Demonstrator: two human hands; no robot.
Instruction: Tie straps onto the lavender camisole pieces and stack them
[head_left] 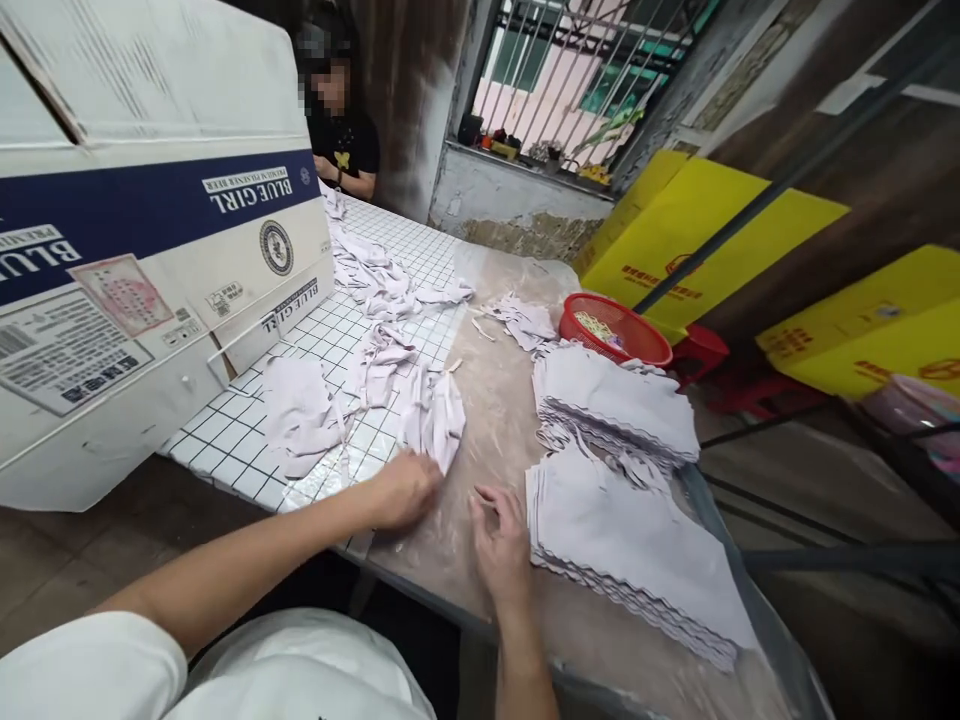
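My left hand is closed, knuckles up, at the near end of a crumpled pale lilac fabric piece with a strap. Its fingertips are hidden, so I cannot make out what they hold. My right hand is just above the plastic-covered table, thumb and fingers bent and apart, with nothing visible between them. Close to its right lies a neat stack of pale lilac pieces with scalloped edges. A second such stack lies behind it. Another loose pale piece rests left on the checked cover.
A large white-and-blue carton stands at the left. More crumpled pieces lie toward a person at the far end. A red basket sits behind the stacks. Yellow boxes and a red stool are at right.
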